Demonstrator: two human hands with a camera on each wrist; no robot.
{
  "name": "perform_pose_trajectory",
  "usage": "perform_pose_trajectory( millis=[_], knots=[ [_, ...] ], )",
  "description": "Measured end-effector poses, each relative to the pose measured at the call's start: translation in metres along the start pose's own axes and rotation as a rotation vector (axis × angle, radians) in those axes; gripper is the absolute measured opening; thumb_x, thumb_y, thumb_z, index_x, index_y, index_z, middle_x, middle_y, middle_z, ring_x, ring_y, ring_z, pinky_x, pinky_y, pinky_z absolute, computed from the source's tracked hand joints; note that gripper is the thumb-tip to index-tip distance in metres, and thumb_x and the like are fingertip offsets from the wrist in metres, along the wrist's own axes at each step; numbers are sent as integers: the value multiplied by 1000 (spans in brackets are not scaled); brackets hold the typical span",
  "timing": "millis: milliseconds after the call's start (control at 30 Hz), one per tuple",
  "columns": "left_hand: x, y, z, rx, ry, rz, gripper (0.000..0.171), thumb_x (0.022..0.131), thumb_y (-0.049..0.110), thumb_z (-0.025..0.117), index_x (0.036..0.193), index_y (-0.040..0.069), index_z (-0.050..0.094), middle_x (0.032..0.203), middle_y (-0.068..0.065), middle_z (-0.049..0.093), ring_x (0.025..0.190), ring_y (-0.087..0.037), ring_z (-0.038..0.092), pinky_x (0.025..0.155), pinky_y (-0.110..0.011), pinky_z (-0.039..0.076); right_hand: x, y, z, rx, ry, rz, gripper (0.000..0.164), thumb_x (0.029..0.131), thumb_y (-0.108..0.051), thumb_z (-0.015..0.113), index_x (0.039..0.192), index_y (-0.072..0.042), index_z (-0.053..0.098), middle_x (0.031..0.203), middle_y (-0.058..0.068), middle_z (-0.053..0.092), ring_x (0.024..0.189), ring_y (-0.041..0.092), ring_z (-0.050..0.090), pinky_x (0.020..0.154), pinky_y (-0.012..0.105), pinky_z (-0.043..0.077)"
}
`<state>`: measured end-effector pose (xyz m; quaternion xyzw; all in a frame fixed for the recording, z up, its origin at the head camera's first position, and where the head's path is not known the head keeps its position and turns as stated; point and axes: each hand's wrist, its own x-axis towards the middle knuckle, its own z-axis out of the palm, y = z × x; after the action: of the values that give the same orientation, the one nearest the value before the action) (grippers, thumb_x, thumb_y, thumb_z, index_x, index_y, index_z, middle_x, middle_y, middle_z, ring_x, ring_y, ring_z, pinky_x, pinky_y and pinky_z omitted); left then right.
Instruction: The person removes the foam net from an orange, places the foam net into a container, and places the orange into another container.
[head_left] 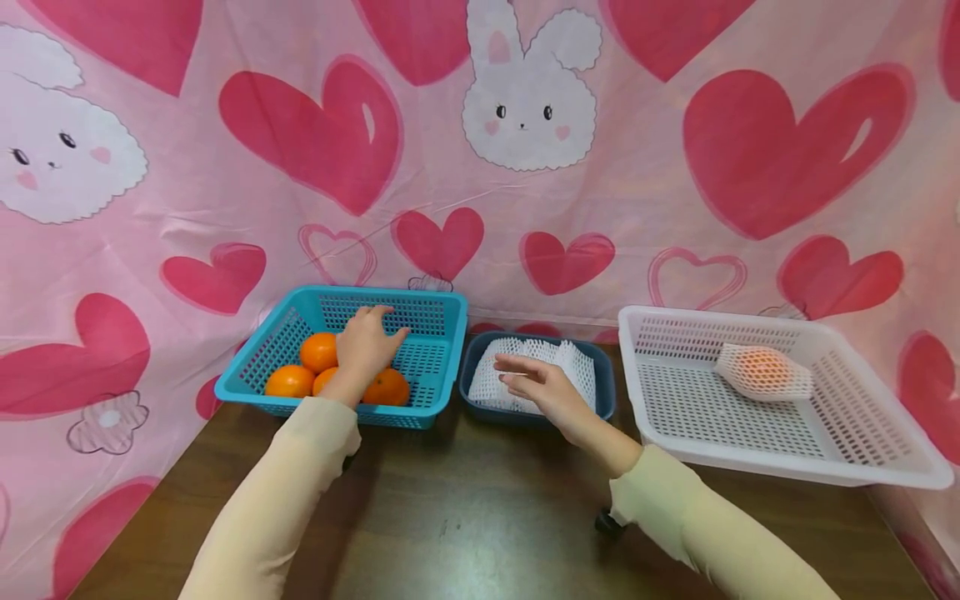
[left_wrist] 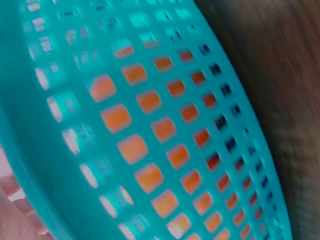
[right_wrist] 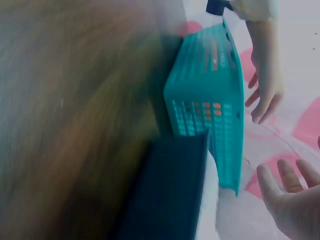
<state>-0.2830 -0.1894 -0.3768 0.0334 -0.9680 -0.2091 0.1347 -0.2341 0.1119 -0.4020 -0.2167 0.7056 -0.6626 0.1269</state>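
My left hand (head_left: 366,346) hovers over the teal basket (head_left: 454,354), thumb and fingers apart and nothing held. Several oranges (head_left: 289,382) lie in the near left part of that basket, partly hidden by the hand. In the left wrist view, orange colour shows through the holes of the basket wall (left_wrist: 145,120). My right hand (head_left: 555,398) is above the small dark blue basket (head_left: 607,387), its fingers loosely extended and holding nothing. White foam net sleeves (head_left: 486,385) fill the dark basket. The right wrist view shows the hand's spread fingers (right_wrist: 267,182).
To the right stands a white basket (head_left: 632,375), holding one orange fruit in a foam net (head_left: 763,368). All three baskets sit in a row on the dark wooden table (head_left: 480,517). Behind them hangs a pink cloth (head_left: 435,175) with hearts and rabbits.
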Motion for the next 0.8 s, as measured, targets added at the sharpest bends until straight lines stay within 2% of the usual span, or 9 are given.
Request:
perform_pose_trajectory(
  millis=[167, 300, 533, 633, 767, 800],
  knots=[
    [-5, 22, 4, -110, -25, 29, 49, 98, 32, 70, 137, 5, 62, 130, -22, 61, 109, -38, 60, 88, -54, 54, -8, -5, -23, -164, 41, -67, 45, 105, -13, 58, 146, 5, 52, 140, 25, 58, 130, 44, 54, 104, 38, 47],
    [-8, 45, 13, -205, -84, 52, 46, 97, 30, 71, 135, 4, 64, 121, -18, 67, 105, -32, 62, 86, -46, 56, -14, -5, -41, -216, 93, -93, 42, 104, -9, 59, 143, 7, 54, 137, 29, 58, 127, 45, 56, 101, 27, 48],
    [-19, 78, 31, -312, -155, 101, 39, 96, 29, 73, 129, 7, 69, 122, -14, 69, 102, -28, 64, 80, -40, 59, -28, -1, -70, -322, 200, -92, 38, 104, -8, 60, 138, 7, 58, 132, 29, 62, 123, 40, 60, 94, 16, 47],
    [-23, 91, 38, -364, -182, 115, 35, 96, 26, 74, 126, 8, 71, 120, -13, 69, 102, -27, 64, 80, -39, 58, -36, -3, -83, -351, 235, -105, 37, 104, -8, 60, 138, 6, 59, 131, 27, 63, 120, 24, 64, 92, 14, 47],
    [-25, 108, 44, -441, -194, 147, 33, 96, 24, 73, 124, 8, 72, 112, -12, 71, 96, -26, 64, 75, -37, 58, -50, -8, -106, -409, 274, -136, 38, 104, -10, 59, 138, 7, 58, 132, 27, 63, 112, -4, 60, 91, 11, 47],
    [-25, 112, 46, -460, -198, 155, 33, 96, 24, 73, 124, 8, 72, 110, -12, 71, 93, -26, 65, 72, -36, 58, -53, -9, -113, -424, 284, -140, 39, 105, -11, 59, 139, 8, 57, 132, 28, 62, 111, -7, 58, 91, 11, 46]
  ],
)
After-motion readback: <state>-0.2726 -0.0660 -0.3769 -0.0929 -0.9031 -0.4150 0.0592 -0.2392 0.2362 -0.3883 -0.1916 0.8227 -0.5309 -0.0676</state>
